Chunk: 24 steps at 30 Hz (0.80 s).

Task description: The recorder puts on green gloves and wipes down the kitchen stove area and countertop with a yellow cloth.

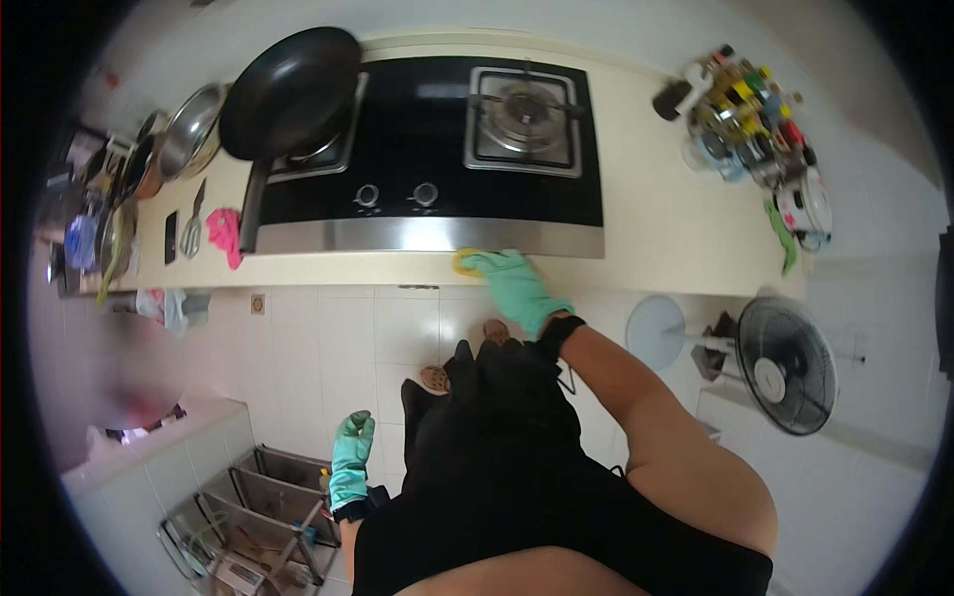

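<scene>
My right hand (514,287), in a mint-green rubber glove, presses a yellow sponge or cloth (468,263) onto the cream countertop's front edge. The glove hides most of that yellow thing. Just beyond it runs the steel front strip (417,235) of a black two-burner gas hob (417,134). My left hand (353,454), gloved alike, hangs at my side with loosely curled fingers and nothing visible in it. A black wok (294,93) sits tilted over the left burner, its handle (253,208) towards me. The right burner (525,115) is bare.
Left on the counter lie a pink cloth (225,235), a whisk (191,237), a phone (171,237) and metal bowls (192,130). Several bottles (745,112) and a white pot (809,203) stand right. A standing fan (786,365) and a wire-framed rack (253,506) flank me.
</scene>
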Each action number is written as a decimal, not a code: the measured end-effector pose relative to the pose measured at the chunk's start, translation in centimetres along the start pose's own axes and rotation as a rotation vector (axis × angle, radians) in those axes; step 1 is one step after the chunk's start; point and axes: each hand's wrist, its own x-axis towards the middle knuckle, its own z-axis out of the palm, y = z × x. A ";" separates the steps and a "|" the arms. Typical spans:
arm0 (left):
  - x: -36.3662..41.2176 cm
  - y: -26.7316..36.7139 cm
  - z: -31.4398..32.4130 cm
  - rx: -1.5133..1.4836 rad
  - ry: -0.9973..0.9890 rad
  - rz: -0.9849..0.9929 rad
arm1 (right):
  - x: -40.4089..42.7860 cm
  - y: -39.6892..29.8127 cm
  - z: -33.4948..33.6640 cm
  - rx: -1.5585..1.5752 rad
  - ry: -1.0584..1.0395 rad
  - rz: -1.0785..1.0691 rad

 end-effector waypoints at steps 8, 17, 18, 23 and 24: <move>3.8 10.0 4.3 0.188 -0.184 0.132 | -13.2 11.7 -8.2 1.183 0.320 0.771; 2.3 8.8 5.9 0.154 -0.143 0.014 | -13.9 19.6 -14.2 0.388 0.604 0.613; 2.1 8.9 5.8 0.154 -0.124 0.003 | -12.1 20.0 -15.7 0.355 0.588 0.558; 1.9 11.3 5.8 0.309 -0.171 0.036 | -4.3 23.8 -17.0 0.408 0.551 0.419; 2.2 11.8 5.8 0.284 -0.144 0.045 | -3.8 24.5 -16.2 0.153 0.420 0.437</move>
